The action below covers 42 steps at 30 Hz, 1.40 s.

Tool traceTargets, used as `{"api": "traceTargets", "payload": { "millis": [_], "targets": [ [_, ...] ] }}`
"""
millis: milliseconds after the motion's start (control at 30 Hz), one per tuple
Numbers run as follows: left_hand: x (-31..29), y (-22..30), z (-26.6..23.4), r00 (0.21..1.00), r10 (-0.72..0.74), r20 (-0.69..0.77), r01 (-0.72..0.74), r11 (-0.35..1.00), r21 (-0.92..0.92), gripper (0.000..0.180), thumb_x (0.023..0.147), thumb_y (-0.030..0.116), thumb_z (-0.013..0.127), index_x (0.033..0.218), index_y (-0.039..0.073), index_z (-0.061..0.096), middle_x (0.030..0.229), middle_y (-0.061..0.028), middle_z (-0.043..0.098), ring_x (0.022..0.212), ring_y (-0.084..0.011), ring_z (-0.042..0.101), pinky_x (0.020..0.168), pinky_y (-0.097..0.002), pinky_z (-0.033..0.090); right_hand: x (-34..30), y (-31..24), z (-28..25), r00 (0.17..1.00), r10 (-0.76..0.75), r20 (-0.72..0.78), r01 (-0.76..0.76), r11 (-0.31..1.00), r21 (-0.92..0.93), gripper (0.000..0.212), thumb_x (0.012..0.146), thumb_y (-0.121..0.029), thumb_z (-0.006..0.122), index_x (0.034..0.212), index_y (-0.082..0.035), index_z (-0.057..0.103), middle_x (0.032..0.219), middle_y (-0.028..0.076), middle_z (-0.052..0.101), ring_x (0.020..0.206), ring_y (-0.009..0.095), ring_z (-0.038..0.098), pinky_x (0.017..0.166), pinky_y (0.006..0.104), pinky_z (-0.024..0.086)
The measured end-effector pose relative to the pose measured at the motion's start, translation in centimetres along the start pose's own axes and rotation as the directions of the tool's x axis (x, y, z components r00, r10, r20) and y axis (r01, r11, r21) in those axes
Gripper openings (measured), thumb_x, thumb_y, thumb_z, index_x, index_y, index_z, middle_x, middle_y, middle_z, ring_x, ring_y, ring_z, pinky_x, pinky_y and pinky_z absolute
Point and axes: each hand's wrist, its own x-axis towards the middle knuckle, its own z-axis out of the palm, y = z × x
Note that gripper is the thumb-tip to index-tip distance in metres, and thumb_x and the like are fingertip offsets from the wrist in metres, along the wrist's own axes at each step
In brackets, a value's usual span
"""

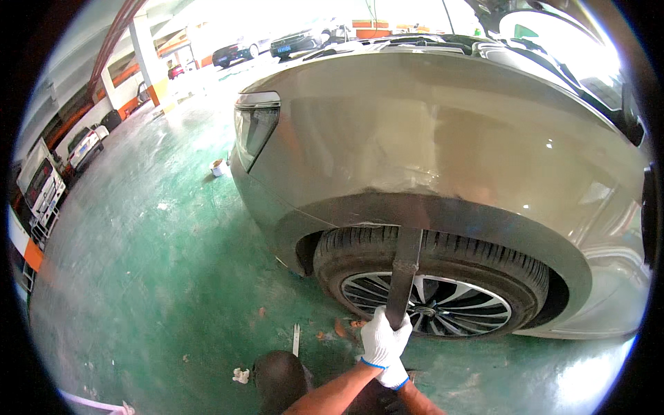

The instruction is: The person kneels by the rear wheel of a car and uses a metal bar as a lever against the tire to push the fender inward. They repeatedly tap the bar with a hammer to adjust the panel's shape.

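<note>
Both my hands wear white knit gloves with blue cuffs and are closed together round the lower end of a dark flat metal pry bar (pixel 402 277). My left hand (pixel 378 339) is uppermost; my right hand (pixel 393 371) sits just below, its fingers partly hidden. The bar slants up in front of the tyre (pixel 360 259) and the spoked wheel (pixel 449 304). Its top end meets the wheel arch edge of a beige-gold car fender (pixel 360 131), where the tip is hidden. A dark scuffed, dented patch (pixel 394 190) marks the fender just above the arch.
On the green floor (pixel 173 277) lie a thin pale strip-like tool (pixel 296 339), a crumpled white scrap (pixel 241 375) and a small white tub (pixel 218 167). My knee (pixel 280 380) is near the wheel. The car's headlight (pixel 256 131) is at left; parked cars (pixel 297 41) stand behind.
</note>
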Motion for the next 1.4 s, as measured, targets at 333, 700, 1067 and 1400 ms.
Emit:
{"api": "traceTargets", "payload": {
  "millis": [333,700,1067,1400],
  "targets": [
    [-0.6,0.0,0.3,0.996,0.057,-0.069,-0.063,0.993,-0.098,0.03,0.079,0.027,0.082,0.088,0.005,0.065,0.072,-0.015,0.071,0.068,-0.0357,0.072,0.063,-0.0438,0.057,-19.4,21.0,-10.9,0.637,0.435,-0.637,-0.657,-0.126,-0.743,0.04,0.093,-0.036,0.065,0.114,-0.004,0.072,0.1,0.02,0.074,0.082,0.03,0.073,0.066,0.0416,0.058],
    [-0.4,-0.8,0.4,0.944,0.244,-0.221,-0.288,0.938,-0.195,0.028,0.072,0.023,0.085,0.084,0.008,0.065,0.061,-0.0104,0.065,0.054,-0.0336,0.066,0.052,-0.042,0.053,-22.8,26.9,-13.5,0.537,0.541,-0.647,-0.841,0.285,-0.46,0.039,0.095,-0.035,0.063,0.12,-0.006,0.069,0.11,0.02,0.073,0.092,0.034,0.072,0.076,0.0457,0.058],
    [0.3,-0.9,-0.5,0.963,0.242,-0.117,-0.262,0.941,-0.213,0.031,0.074,0.024,0.084,0.089,0.008,0.062,0.063,-0.0113,0.065,0.056,-0.0344,0.066,0.054,-0.0421,0.052,-9.2,-28.6,-7.8,0.782,0.052,-0.621,-0.442,0.748,-0.494,0.023,0.093,-0.018,0.064,0.105,0.001,0.065,0.082,0.008,0.068,0.067,0.015,0.064,0.06,0.0273,0.052],
    [0.5,-1.8,-0.6,0.963,0.259,-0.079,-0.27,0.943,-0.195,0.03,0.074,0.023,0.084,0.086,0.007,0.061,0.062,-0.0112,0.064,0.055,-0.0346,0.066,0.053,-0.0425,0.052,5.8,-44.4,-0.3,0.718,-0.695,0.023,-0.042,-0.077,-0.996,0.015,0.099,-0.008,0.062,0.107,0.004,0.062,0.077,0.005,0.063,0.067,0.011,0.057,0.062,0.0282,0.048]
  ]
}}
